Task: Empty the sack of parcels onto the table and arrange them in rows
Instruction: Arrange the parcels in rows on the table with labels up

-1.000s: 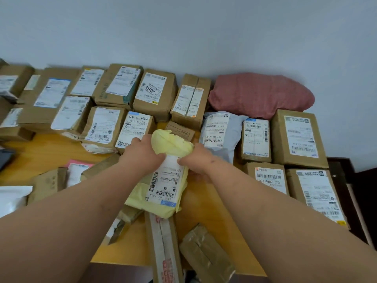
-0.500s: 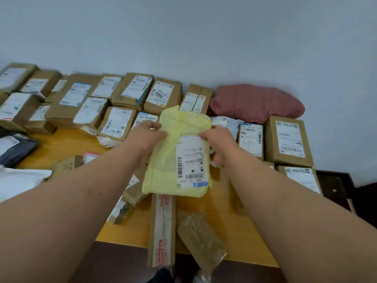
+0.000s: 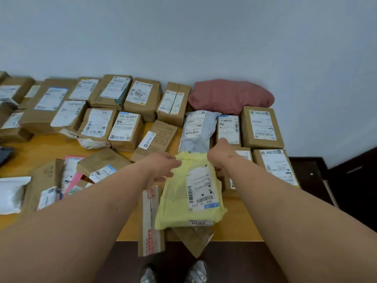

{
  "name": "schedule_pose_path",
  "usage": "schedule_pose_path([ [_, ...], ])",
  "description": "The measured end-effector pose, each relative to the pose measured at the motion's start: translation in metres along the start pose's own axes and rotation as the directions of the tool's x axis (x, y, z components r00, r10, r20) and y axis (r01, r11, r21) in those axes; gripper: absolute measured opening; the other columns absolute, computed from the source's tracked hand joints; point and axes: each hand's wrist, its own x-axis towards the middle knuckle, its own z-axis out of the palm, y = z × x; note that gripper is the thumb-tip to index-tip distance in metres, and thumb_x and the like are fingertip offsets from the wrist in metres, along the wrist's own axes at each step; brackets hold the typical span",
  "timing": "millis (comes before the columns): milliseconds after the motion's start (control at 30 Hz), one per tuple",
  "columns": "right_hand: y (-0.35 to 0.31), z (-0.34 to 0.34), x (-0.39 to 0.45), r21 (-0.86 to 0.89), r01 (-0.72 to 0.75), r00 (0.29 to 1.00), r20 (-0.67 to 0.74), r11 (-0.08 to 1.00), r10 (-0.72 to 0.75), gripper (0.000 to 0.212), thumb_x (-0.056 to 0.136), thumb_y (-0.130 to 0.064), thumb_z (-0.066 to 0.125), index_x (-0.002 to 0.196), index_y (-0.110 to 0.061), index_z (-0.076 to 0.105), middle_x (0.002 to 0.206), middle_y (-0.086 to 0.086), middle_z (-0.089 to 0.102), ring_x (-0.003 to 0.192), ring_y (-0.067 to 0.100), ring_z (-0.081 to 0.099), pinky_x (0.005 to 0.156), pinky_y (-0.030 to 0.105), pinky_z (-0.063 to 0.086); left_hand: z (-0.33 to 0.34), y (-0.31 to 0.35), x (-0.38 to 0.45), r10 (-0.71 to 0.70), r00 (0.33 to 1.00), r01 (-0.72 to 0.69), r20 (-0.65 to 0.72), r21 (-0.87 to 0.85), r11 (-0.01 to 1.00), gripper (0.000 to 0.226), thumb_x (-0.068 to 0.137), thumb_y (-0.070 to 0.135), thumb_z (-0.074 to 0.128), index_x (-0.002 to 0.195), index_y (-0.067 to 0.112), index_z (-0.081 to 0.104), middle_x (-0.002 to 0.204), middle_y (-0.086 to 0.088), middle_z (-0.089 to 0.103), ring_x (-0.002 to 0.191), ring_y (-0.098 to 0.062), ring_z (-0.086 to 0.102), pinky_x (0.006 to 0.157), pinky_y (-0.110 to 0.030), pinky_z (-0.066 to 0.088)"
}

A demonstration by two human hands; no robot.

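Both hands meet at the far end of the yellow mailer point(image 3: 183, 193), which I see lying label-up near the table's point(image 3: 40, 148) front edge, over a long taped box point(image 3: 150, 221). My left hand point(image 3: 161, 166) has fingers curled at the far-left corner, though whether they pinch it I cannot tell. My right hand point(image 3: 221, 155) grips the far-right corner, just near the grey mailer point(image 3: 196, 129).

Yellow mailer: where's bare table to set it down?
Bare wood runs left, between the back rows of boxes and the loose front-left pile; a smaller patch lies right of the yellow mailer at the front edge. The wall side is crowded.
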Motion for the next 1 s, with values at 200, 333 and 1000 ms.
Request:
schedule_pose_path([
  [200, 0.003, 0.020, -0.013, -0.314, 0.319, 0.934, -0.053, 0.894, -0.352, 0.067, 0.084, -0.023, 0.064, 0.144, -0.019, 0.034, 0.139, 0.013, 0.039, 0.126, 0.034, 0.042, 0.095, 0.041, 0.045, 0.001, -0.013, -0.002, 0.146, 0.989, -0.146, 0.014, 0.205, 0.968, 0.061, 0.093, 0.035, 0.066, 0.148, 0.024, 0.043, 0.148, -0.004, 0.047, 0.131, -0.024, 0.049, 0.107, -0.038, 0.041],
  [333, 0.009, 0.045, -0.036, -0.557, 0.428, 0.902, 0.307, 0.712, -0.302, 0.111, 0.068, -0.059, 0.079, 0.155, -0.038, 0.014, 0.160, 0.001, 0.014, 0.147, 0.033, 0.012, 0.117, 0.056, 0.019, -0.009, -0.037, -0.009, 0.196, 0.981, -0.177, -0.013, 0.369, 0.913, 0.061, 0.092, 0.034, 0.066, 0.148, 0.023, 0.042, 0.141, -0.004, 0.053, 0.114, -0.022, 0.058, 0.095, -0.035, 0.050],
  [1000, 0.070, 0.090, -0.092, -0.639, 0.409, 0.801, -0.091, 0.652, -0.592, 0.021, 0.086, -0.039, 0.051, 0.096, -0.022, 0.045, 0.101, -0.001, 0.053, 0.095, 0.023, 0.055, 0.072, 0.033, 0.037, -0.006, -0.124, -0.038, 0.407, 0.912, -0.226, -0.054, 0.761, 0.608, 0.066, 0.087, 0.036, 0.063, 0.146, 0.031, 0.034, 0.150, -0.004, 0.027, 0.135, -0.028, 0.031, 0.112, -0.046, 0.034],
])
